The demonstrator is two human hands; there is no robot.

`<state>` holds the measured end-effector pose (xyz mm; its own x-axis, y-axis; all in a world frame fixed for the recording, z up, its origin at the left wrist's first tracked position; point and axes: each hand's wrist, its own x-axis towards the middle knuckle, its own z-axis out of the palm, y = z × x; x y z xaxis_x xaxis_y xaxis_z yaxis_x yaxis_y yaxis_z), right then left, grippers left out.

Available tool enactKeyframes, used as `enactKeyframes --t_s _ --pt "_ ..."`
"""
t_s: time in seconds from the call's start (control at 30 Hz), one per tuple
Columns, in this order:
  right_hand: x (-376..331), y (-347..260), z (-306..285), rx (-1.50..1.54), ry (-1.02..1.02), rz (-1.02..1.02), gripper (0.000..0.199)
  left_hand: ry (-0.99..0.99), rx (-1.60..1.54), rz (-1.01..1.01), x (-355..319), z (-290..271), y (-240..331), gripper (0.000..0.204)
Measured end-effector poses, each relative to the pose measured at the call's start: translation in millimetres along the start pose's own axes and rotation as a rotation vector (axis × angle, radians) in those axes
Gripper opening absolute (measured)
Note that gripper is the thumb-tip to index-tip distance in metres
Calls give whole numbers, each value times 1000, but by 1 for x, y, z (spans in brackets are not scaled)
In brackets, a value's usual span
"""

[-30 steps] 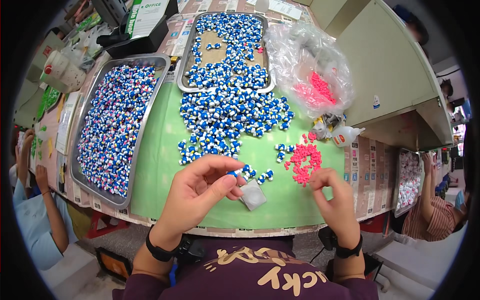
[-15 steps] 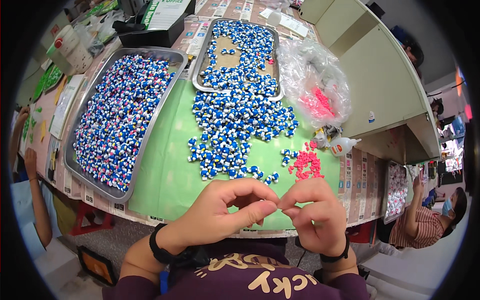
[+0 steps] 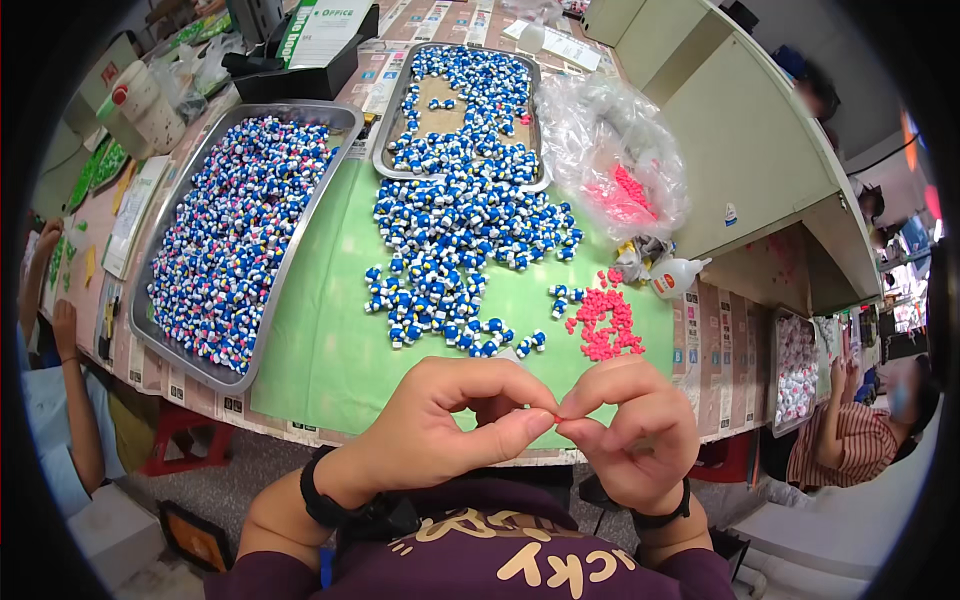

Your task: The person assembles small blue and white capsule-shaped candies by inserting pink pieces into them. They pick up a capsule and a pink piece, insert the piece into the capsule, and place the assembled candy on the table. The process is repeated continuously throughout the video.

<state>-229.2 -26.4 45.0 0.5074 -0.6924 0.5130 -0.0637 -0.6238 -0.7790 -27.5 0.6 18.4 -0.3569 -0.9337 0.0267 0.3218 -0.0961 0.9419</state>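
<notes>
Over the near edge of the green sheet, my left hand and my right hand meet fingertip to fingertip. Each is pinched closed, thumb against index finger. Whatever lies between the tips is too small and covered to name; a reddish speck shows there. Just beyond the left hand spreads a heap of small blue-and-white figure-like pieces with yellow spots. Beyond the right hand lies a pile of tiny pink pieces, with a few blue-and-white ones beside it.
A metal tray full of blue, white and pink pieces stands at left. Another tray adjoins the heap's far side. At right are a clear bag with pink pieces, a squeeze bottle and a cabinet. People sit on both sides.
The whole view has shifted slightly, with the tabletop things now a little further left. Both hands stay pinched together at nearly the same place, the right fingers bent a bit differently.
</notes>
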Motion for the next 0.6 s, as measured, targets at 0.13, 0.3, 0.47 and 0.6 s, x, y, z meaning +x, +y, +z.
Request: enactKeyframes --t_s 0.13,0.3,0.47,0.6 --pt "-2 0 1 34 -23 40 28 -16 40 58 -2 -2 -2 8" --pt "10 -2 0 -83 -193 67 29 -51 124 -30 -1 -12 -1 7" --pt "21 15 -5 -236 -271 160 26 148 120 -33 -8 -29 -5 18" --pt "26 30 -1 -433 -455 169 22 281 75 -42 -22 -49 -6 26"
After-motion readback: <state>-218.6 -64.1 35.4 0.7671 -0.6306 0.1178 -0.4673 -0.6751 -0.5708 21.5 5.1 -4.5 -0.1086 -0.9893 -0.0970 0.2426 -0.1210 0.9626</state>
